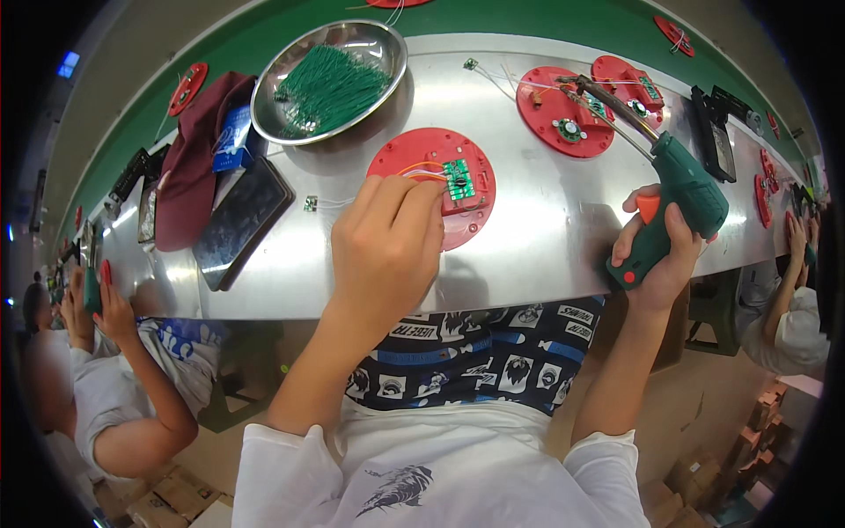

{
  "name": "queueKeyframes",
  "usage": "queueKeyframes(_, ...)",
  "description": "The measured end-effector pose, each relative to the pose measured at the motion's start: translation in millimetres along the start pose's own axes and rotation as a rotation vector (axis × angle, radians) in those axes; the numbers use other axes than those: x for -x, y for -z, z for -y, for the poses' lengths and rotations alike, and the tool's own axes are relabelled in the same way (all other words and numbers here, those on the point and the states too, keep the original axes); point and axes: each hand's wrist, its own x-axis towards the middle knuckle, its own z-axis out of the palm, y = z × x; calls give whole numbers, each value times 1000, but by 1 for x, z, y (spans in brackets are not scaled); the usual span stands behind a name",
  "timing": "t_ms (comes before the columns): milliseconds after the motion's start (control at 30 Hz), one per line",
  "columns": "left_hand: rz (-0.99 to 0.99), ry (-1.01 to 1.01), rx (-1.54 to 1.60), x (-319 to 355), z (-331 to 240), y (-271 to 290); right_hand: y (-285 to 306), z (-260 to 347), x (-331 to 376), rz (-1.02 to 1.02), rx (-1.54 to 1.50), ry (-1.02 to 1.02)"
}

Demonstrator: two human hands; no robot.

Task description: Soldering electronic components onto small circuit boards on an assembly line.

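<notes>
My left hand (385, 238) is pinched closed on thin wires at the edge of a small green circuit board (459, 180). The board sits on a round red plastic disc (414, 145) lying on the metal bench in front of me. Orange and white wires arc from my fingers to the board; the fingertips partly hide their ends. A tiny circuit board (311, 203) on white leads lies left of this hand. My right hand (669, 255) grips a dark green soldering gun (691, 189) with an orange trigger. Its tip points up and left, over another red disc (550, 119), apart from my board.
A steel bowl (400, 66) of cut green wires stands at the back left. Beside it lie a maroon cap (189, 167) and a dark phone-like slab (242, 224). More red discs with boards (627, 75) rest behind the gun. Co-workers' hands (114, 308) are at far left and right.
</notes>
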Motion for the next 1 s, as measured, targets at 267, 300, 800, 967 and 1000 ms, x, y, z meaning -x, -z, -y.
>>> queueKeyframes(267, 267, 40, -41, -34, -20, 27, 13, 2, 2, -180, -147, -25)
queueKeyframes(300, 423, 5, -39, -41, -15, 29, 14, 1, 2, -228, -170, -42)
queueKeyframes(800, 473, 500, -445, -257, 131, -130, 7, 0, 1, -493, -376, 46)
queueKeyframes(967, 445, 660, -317, -270, 146, -149, 10, 4, -1, -536, -421, 73)
queueKeyframes(1000, 423, 596, -304, -275, 167, -142, 6, 5, -1, -517, -423, 71)
